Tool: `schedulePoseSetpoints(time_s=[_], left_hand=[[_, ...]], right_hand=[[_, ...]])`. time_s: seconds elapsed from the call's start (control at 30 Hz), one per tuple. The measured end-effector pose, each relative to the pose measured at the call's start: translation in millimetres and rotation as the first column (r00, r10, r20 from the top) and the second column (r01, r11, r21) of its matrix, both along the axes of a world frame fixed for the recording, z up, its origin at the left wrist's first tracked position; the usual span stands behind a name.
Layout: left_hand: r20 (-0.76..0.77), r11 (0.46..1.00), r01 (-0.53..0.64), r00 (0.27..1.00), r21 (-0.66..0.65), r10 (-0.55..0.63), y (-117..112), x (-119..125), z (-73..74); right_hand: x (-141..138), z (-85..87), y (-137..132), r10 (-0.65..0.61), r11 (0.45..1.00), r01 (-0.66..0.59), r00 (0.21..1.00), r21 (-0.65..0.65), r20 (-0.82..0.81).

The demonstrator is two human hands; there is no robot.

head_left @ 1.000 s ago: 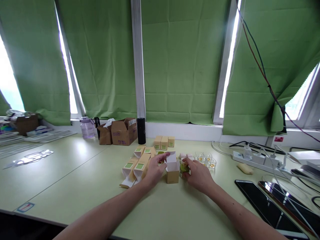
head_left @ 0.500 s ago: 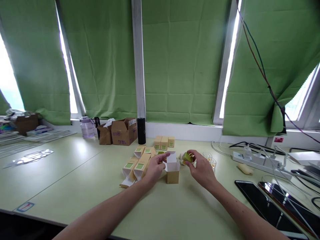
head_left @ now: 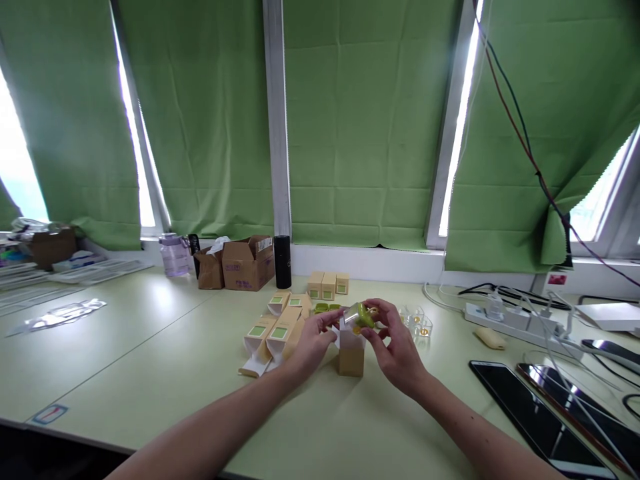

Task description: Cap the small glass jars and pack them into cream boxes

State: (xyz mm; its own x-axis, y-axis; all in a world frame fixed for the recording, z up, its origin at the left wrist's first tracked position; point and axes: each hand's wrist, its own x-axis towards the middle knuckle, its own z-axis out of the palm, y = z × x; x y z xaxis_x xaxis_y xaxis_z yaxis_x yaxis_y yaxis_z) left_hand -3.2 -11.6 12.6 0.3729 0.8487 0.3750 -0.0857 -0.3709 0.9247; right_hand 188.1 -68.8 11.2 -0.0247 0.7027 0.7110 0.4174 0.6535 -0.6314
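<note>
My right hand (head_left: 397,343) grips a small clear jar with a green lid (head_left: 364,316), tilted on its side above an open cardboard box (head_left: 351,362). The box stands upright with its white inner flaps raised. At its left side, the fingers of my left hand (head_left: 314,343) are closed on a flap. Left of that hand lie several tan boxes with green labels (head_left: 280,333), some with flaps open. Small green lids (head_left: 327,307) sit behind my left fingers. Beyond my right hand are clear cups with gold-coloured bits (head_left: 424,327).
Three closed tan boxes (head_left: 329,287) stand near the wall. A black cylinder (head_left: 283,262), a brown carton (head_left: 249,263) and a purple bottle (head_left: 175,255) are at the back left. At right are a power strip (head_left: 523,323), cables, a beige mouse-shaped object (head_left: 490,337) and a black tablet (head_left: 530,410).
My right hand has brought the jar leftward over the open box, and the jar has become visible side-on. The box has shifted slightly right and nearer to me.
</note>
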Motion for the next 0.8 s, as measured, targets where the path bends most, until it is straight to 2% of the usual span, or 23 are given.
schedulePoseSetpoints(time_s=[0.17,0.33,0.8], left_hand=[[0.042,0.997,-0.004,0.999,-0.073,0.007,0.8,0.8,1.2],[0.054,0.994,0.026,0.998,-0.103,-0.02,-1.2,-0.1,3.0],[0.04,0.993,-0.02,0.999,-0.12,0.025,3.4,-1.0,-1.1]], right_hand=[[9.4,-0.7,6.5,-0.097,0.993,0.101,0.993,-0.059,0.066],[15.4,-0.6,10.0,-0.108,0.989,0.124,0.979,-0.084,0.171],[7.4,2.4,-0.5,-0.083,0.995,0.1,0.916,-0.023,0.392]])
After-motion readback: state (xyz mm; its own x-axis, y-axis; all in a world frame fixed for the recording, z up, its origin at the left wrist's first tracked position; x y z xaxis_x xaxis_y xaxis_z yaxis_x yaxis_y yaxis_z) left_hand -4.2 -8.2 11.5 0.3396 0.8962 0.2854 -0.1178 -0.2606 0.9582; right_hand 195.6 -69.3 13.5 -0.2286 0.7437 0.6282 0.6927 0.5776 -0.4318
